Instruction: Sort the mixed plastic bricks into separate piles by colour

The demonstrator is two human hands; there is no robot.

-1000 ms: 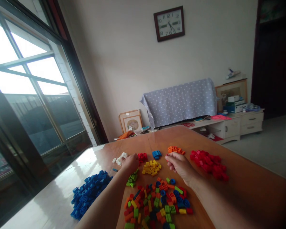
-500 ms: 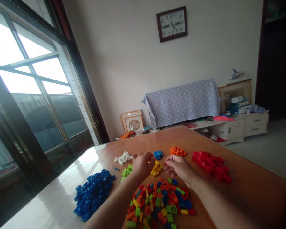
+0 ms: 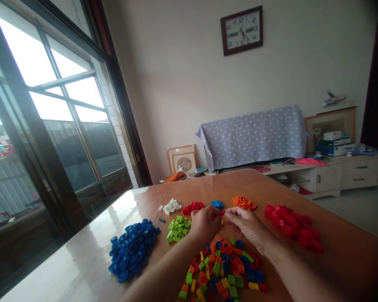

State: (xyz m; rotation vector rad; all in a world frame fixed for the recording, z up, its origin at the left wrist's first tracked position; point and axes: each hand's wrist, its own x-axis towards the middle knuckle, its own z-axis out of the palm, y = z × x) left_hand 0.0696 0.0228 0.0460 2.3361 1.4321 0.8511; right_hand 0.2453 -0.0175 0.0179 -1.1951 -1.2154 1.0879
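Observation:
My left hand point(image 3: 207, 223) and my right hand point(image 3: 244, 221) meet above the table, fingertips closed together at a small red toy brick point(image 3: 223, 213). A bit of yellow shows just beneath the left fingers; I cannot tell if it is held or lying behind. Beside my left hand lie a green brick pile point(image 3: 178, 230) and a small red brick pile point(image 3: 192, 207). Just beyond the hands are light-blue bricks point(image 3: 217, 204) and orange bricks point(image 3: 244, 203). A mixed-colour brick pile point(image 3: 222, 277) spreads below, between my forearms.
A large dark-blue brick heap point(image 3: 132, 249) lies left on the wooden table point(image 3: 91, 256), with white bricks point(image 3: 171, 206) and a lone blue brick point(image 3: 161, 220) farther back. A big red brick heap point(image 3: 294, 226) sits at the right. Behind stands a low cabinet point(image 3: 330, 176).
My left hand has moved right to meet my right hand at the red brick, uncovering the small red pile and more of the green pile. The camera view has turned slightly left.

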